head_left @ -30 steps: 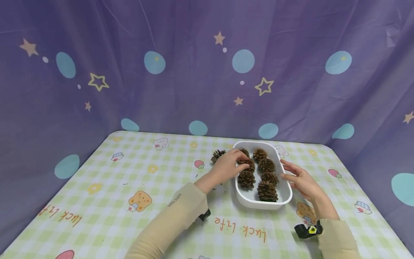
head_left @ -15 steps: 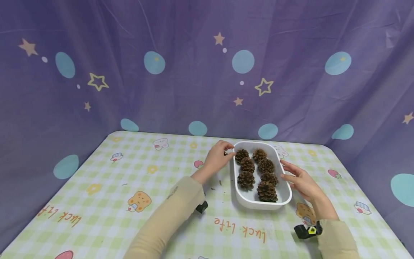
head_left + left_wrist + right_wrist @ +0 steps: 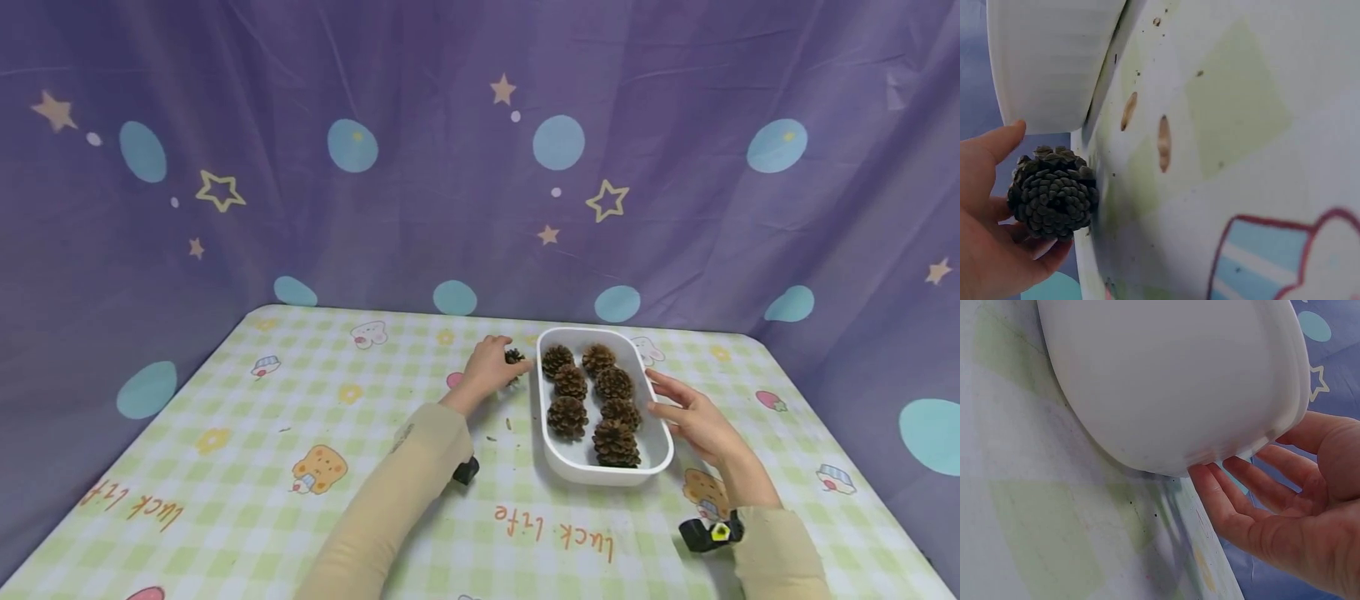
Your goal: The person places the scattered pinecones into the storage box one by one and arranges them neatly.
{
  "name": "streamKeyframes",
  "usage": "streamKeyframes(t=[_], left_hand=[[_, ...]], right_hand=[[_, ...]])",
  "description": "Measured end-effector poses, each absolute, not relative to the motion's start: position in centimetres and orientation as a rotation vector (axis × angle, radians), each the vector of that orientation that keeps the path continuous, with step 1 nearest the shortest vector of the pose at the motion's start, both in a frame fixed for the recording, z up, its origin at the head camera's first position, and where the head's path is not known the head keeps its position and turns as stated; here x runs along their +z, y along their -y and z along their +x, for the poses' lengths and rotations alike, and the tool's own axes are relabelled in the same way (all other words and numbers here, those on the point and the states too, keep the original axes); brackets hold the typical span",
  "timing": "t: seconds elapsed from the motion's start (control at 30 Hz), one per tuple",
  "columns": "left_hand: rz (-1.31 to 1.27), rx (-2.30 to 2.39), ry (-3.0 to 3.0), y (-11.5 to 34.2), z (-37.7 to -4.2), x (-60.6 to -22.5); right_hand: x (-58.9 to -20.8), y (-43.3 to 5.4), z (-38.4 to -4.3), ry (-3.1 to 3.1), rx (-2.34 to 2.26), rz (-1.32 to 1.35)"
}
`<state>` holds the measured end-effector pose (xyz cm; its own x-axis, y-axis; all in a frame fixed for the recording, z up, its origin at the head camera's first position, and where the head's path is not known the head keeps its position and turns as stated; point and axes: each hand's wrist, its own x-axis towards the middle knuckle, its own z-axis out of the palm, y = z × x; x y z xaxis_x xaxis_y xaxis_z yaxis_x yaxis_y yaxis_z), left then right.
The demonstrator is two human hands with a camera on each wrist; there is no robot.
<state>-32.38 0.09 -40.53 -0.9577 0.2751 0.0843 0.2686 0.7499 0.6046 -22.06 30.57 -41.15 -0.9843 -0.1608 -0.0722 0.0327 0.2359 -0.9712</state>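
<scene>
A single pine cone [image 3: 1054, 195] rests on the table left of the white container [image 3: 600, 475]. My left hand [image 3: 487, 367] is at it, with fingers beside the cone and the thumb spread away; in the left wrist view the thumb tip appears near the container's wall [image 3: 1047, 62]. In the head view the hand covers part of this cone. Several brown pine cones [image 3: 567, 417] lie in two rows inside the container. My right hand [image 3: 701, 421] touches the container's right side with fairly straight fingertips, seen against its outer wall [image 3: 1172, 381] in the right wrist view.
A checked tablecloth [image 3: 420, 533] with printed cartoons covers the table. Small brown scales [image 3: 1164, 144] and crumbs are scattered left of the container. A purple curtain [image 3: 420, 167] with stars hangs behind the table.
My left hand has left the cones inside the container, moved left over its rim and come down at the cone outside. My right hand stays at the container's side.
</scene>
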Motion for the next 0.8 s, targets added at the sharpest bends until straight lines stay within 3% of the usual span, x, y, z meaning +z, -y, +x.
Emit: streamKeyframes(t=[0.8], left_hand=[[0.496, 1.262, -2.898, 0.7, -31.1, -40.4]], right_hand=[[-41.2, -30.7, -22.2, -2.350, -1.831, -0.116]])
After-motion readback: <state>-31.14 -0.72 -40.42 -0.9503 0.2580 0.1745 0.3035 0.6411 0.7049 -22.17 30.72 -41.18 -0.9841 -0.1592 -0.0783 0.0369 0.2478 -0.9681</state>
